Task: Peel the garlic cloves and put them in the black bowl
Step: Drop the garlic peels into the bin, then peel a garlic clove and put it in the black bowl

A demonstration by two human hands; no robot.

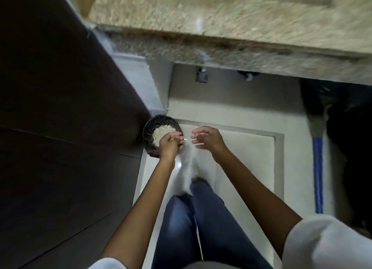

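A black bowl [150,130] with pale garlic cloves [162,131] in it sits low, beside the edge of a dark surface. My left hand [169,146] is over the bowl's right side, fingers curled on something small and pale whose tip sticks out to the right. My right hand [207,138] hovers just right of it, fingers loosely bent, holding nothing I can make out. The frame is blurred by motion.
A speckled stone counter [221,23] runs across the top. A dark surface [60,107] fills the left. Below are a pale floor [241,148], my legs in blue jeans [201,218], and a blue-striped broom handle [318,168] at right.
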